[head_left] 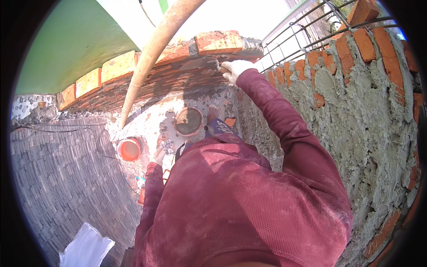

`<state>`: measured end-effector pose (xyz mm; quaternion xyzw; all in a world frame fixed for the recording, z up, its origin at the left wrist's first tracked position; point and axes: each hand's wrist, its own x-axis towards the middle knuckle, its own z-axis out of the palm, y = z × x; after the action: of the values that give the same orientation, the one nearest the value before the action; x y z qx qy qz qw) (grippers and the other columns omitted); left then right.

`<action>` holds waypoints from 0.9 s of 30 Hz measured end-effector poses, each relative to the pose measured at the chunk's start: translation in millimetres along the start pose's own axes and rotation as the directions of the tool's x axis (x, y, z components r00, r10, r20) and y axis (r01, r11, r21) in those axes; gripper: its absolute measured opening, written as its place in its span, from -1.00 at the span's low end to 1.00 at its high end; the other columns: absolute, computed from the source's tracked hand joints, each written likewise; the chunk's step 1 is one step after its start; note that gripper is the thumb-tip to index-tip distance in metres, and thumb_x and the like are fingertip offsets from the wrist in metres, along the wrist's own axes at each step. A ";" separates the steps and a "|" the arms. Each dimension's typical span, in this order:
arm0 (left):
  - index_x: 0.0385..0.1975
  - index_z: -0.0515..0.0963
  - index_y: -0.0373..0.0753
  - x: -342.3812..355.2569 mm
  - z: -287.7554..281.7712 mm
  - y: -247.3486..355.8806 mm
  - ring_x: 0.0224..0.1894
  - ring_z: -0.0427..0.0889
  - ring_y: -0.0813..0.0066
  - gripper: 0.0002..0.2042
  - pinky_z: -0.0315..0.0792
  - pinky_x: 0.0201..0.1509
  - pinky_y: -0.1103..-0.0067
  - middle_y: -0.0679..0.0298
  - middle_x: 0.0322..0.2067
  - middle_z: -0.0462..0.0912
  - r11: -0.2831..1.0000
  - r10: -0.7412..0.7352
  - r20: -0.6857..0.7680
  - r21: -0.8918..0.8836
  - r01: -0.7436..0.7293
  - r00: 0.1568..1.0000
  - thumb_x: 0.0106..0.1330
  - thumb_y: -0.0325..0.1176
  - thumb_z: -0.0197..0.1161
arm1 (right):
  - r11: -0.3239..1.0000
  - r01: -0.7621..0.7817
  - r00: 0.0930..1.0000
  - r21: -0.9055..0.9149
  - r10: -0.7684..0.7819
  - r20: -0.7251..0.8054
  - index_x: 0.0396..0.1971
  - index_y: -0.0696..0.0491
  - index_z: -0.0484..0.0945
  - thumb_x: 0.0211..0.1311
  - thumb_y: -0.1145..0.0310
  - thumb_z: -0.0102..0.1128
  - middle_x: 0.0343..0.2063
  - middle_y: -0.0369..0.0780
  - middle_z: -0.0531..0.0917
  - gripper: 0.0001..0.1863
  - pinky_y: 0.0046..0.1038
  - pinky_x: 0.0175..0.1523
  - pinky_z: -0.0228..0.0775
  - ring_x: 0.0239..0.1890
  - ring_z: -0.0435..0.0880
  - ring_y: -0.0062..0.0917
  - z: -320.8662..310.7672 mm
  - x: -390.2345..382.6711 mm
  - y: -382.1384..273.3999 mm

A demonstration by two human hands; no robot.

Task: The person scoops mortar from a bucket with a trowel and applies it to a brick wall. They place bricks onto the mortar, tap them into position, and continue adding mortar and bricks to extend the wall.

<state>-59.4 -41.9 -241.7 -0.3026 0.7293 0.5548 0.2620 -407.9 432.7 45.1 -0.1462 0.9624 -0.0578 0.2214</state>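
Note:
My right hand [238, 70], in a pale glove, is closed around the handle of a trowel [198, 64]. The trowel's flat blade points left, against the upper courses of a low brick wall [173, 82] in front of me. A row of orange bricks [218, 42] tops that wall just beyond the blade. Down at my left side hangs my left hand [157, 156], also pale-gloved; its fingers look loosely apart, with nothing visible in them. Below the wall, near my feet, stands a round tub [188, 121] of grey mortar.
A slanting wooden pole [153, 53] crosses in front of the wall. An orange bucket [129, 150] stands on the floor at left. Rough mortared brickwork [342, 133] rises close on my right, with steel rebar [298, 35] above. A white sack [86, 247] lies lower left.

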 end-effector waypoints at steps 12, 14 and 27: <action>0.12 0.62 -0.21 -161.0 16.3 -203.8 0.14 0.65 0.08 -0.55 0.49 0.22 0.32 -0.02 0.13 0.65 0.882 -0.168 -0.172 0.413 0.226 0.971 0.34 -0.09 0.16 | 0.865 -0.275 0.922 0.420 0.361 -0.140 -0.20 0.20 0.58 0.07 0.22 0.33 -0.35 -0.01 0.71 -0.61 -0.22 -0.14 0.57 -0.32 0.74 -0.23 162.4 -90.8 67.9; 0.14 0.60 -0.23 -195.3 45.9 -231.7 0.17 0.64 0.04 -0.46 0.50 0.24 0.24 -0.02 0.18 0.62 0.831 -0.531 -0.283 0.011 0.557 0.798 0.31 0.03 0.16 | 0.641 -0.420 0.904 0.642 0.362 0.230 -0.36 0.16 0.50 0.07 0.38 0.33 -0.63 -0.21 0.55 -0.78 -0.39 -0.57 0.33 -0.66 0.53 -0.48 213.5 -101.4 40.4; 0.25 0.58 -0.16 -280.3 376.1 -117.7 0.24 0.62 0.14 -0.44 0.44 0.33 0.36 0.05 0.15 0.68 0.528 -0.710 -0.167 -0.769 0.360 0.684 0.28 -0.05 0.25 | 0.999 -0.022 0.773 0.037 -0.007 0.634 -0.40 0.09 0.62 0.09 0.49 0.29 -0.63 -0.31 0.55 -0.93 -0.43 -0.58 0.27 -0.71 0.43 -0.60 209.1 62.3 -58.3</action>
<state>234.7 340.7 -210.0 -0.7147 0.3758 0.5791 0.1121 -353.8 348.5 -157.3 -0.1485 0.8307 -0.0248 0.5359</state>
